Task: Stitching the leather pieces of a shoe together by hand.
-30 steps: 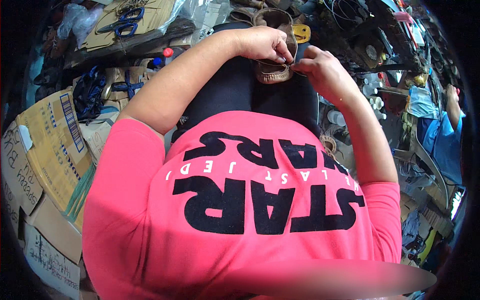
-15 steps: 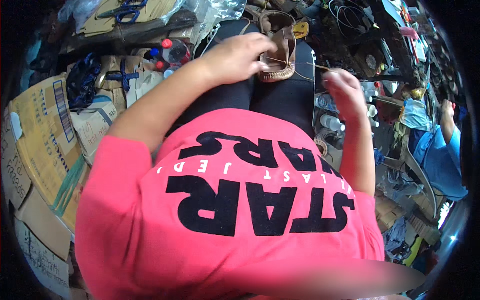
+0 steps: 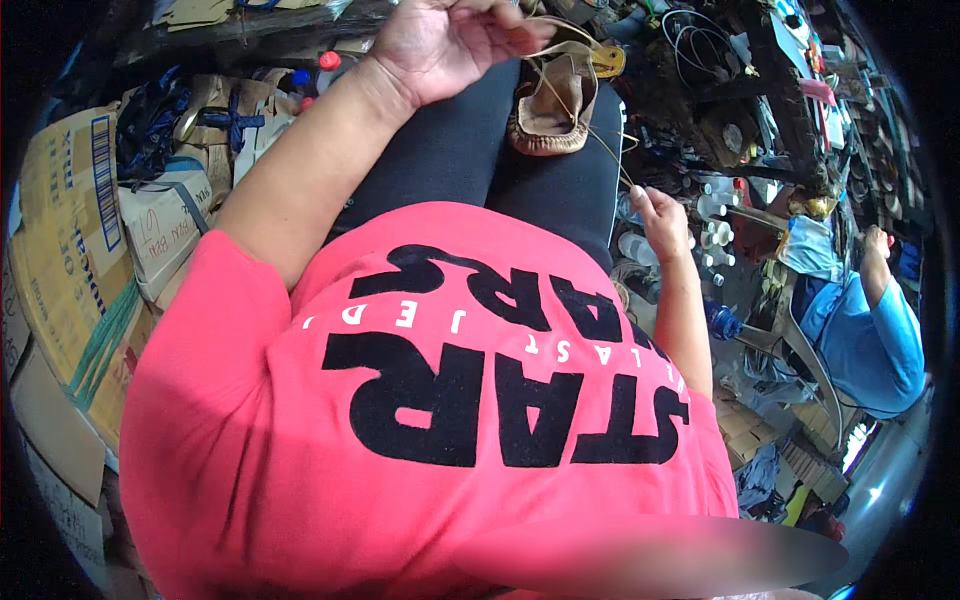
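While the right hand (image 3: 664, 222) pinches thread (image 3: 629, 180) at four-thirty from the moccasin (image 3: 545, 125), left hand (image 3: 440, 50) grip, ten o'clock, is unclear; likely stitch-drawing; next needs even tension.

Upper garment: bright pink T-shirt (image 3: 440, 492), short left sleeve (image 3: 195, 325) and right sleeve (image 3: 708, 440) matching the body. Chest bears large black block lettering (image 3: 452, 392) in two rows, inverted in this view, with smaller white lettering (image 3: 405, 314) between. Lower garment: close-fitting black trousers (image 3: 430, 165), white stripe (image 3: 620, 135) along the right outer seam. Left hand (image 3: 450, 45) and right hand (image 3: 662, 222) bare.
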The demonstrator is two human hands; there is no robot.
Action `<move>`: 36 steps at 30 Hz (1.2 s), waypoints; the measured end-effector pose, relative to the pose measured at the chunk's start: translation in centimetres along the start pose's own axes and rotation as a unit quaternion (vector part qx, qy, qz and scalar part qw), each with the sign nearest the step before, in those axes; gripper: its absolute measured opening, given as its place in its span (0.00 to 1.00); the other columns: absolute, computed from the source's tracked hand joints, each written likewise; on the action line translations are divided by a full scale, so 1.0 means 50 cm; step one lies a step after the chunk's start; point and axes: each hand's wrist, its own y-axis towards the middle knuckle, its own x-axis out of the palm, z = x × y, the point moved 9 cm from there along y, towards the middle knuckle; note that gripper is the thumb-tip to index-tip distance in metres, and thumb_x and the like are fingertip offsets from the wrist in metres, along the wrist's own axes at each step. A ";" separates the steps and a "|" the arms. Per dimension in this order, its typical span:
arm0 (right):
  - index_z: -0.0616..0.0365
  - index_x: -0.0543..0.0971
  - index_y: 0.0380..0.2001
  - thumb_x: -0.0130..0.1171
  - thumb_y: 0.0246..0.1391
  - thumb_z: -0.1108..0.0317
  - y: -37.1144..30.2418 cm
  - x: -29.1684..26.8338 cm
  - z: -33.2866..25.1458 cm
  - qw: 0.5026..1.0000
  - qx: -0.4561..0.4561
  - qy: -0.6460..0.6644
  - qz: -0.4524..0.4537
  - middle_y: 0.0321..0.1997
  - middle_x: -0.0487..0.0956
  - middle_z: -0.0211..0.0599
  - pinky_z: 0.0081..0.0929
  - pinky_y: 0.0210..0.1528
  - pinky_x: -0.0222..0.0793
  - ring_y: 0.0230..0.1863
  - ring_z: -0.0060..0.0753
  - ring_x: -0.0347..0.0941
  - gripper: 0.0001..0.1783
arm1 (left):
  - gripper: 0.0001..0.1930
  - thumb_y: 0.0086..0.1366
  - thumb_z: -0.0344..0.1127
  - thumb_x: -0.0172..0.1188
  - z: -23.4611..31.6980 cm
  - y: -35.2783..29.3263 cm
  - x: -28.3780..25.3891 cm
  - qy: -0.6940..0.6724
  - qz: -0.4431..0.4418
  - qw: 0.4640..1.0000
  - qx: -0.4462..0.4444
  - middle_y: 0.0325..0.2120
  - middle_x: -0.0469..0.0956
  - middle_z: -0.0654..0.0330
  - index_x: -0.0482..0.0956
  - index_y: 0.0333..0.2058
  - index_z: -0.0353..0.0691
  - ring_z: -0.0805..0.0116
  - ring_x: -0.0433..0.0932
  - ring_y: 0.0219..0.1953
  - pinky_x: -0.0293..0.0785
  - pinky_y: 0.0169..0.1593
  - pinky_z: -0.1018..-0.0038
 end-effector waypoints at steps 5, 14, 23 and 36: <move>0.61 0.72 0.19 0.50 0.57 0.53 -0.031 -0.012 0.032 0.989 -0.083 -0.095 0.081 0.19 0.70 0.51 0.40 0.27 0.61 0.24 0.55 0.67 0.23 | 0.23 0.68 0.48 0.42 0.025 -0.050 -0.200 -0.057 0.172 0.983 -0.042 0.12 0.57 0.64 0.60 0.14 0.46 0.63 0.62 0.17 0.70 0.36 0.61; 0.46 0.67 0.59 0.48 0.56 0.39 -0.102 -0.020 0.171 0.794 0.222 0.547 0.144 0.49 0.70 0.29 0.23 0.42 0.60 0.40 0.21 0.65 0.33 | 0.16 0.68 0.42 0.49 0.209 -0.065 -0.189 0.714 0.263 0.641 0.104 0.27 0.80 0.58 0.77 0.34 0.33 0.70 0.77 0.23 0.75 0.30 0.73; 0.53 0.75 0.51 0.56 0.57 0.57 -0.050 -0.090 -0.018 0.934 0.077 0.320 0.136 0.56 0.70 0.35 0.25 0.59 0.56 0.52 0.27 0.67 0.21 | 0.31 0.46 0.56 0.65 -0.152 0.160 -0.012 0.840 -0.022 0.542 -0.033 0.35 0.78 0.47 0.74 0.39 0.34 0.52 0.77 0.40 0.72 0.43 0.64; 0.64 0.78 0.32 0.58 0.55 0.55 0.005 -0.051 -0.338 0.967 -0.100 0.225 -0.066 0.21 0.72 0.26 0.20 0.29 0.61 0.26 0.16 0.62 0.19 | 0.16 0.55 0.44 0.63 -0.213 0.113 -0.004 0.705 -0.167 0.686 -0.062 0.29 0.76 0.57 0.79 0.34 0.35 0.63 0.75 0.35 0.69 0.41 0.72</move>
